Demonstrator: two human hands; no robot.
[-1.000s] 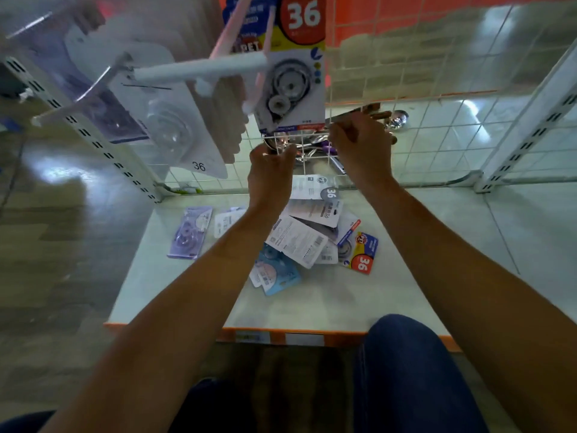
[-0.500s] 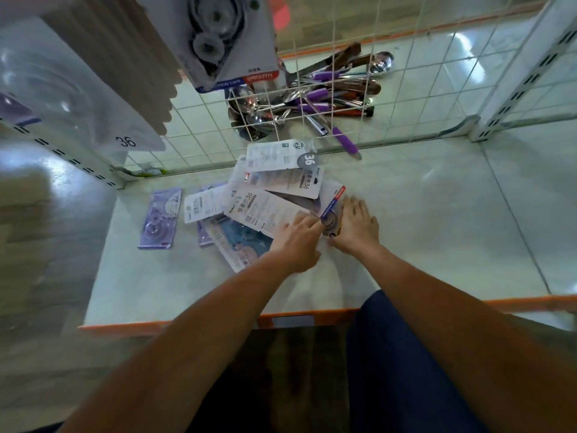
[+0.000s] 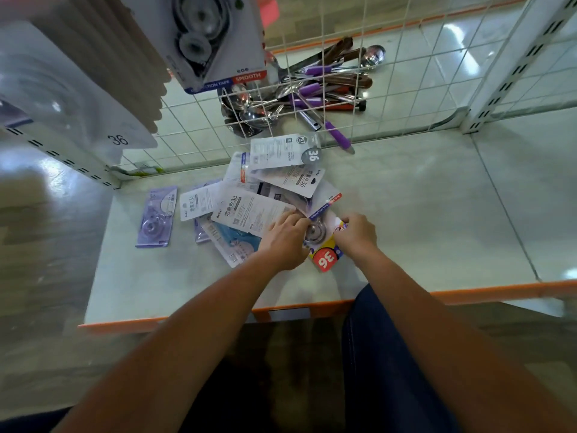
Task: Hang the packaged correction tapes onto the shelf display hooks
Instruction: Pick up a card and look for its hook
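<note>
**Head view: both hands on one pack at the near edge of the pile**

Head camera looks down on a pale shelf board [image 3: 421, 214] with an orange front lip. Both forearms reach forward from the bottom of the frame, converging toward the middle of the board. The left hand [image 3: 285, 240] lies palm down, knuckles up, fingers curled onto the left side of a pack with a red "36" badge [image 3: 326, 256]. The right hand [image 3: 357, 234] mirrors it on the pack's right side, fingers bent and pinching the card's upper right edge. The two hands sit close together, with only the pack's clear bubble showing between them, and both grip that pack. It rests low over the board; whether it has left the surface cannot be told.

Behind the hands a loose pile of packs [image 3: 274, 195] spreads toward the wire grid [image 3: 406, 98], mostly face down and overlapping. A purple pack [image 3: 157, 217] lies alone, well apart to the left. A blue pack [image 3: 237, 242] pokes out from under the pile beside the left wrist.

Beyond the grid lies a heap of spoons and purple-handled utensils [image 3: 306, 92]. At the top left, a hung pack [image 3: 212, 42] dangles close to the lens, with a blurred row of others [image 3: 78, 98] beside it. A knee in dark denim [image 3: 381, 354] shows below the right forearm.
</note>
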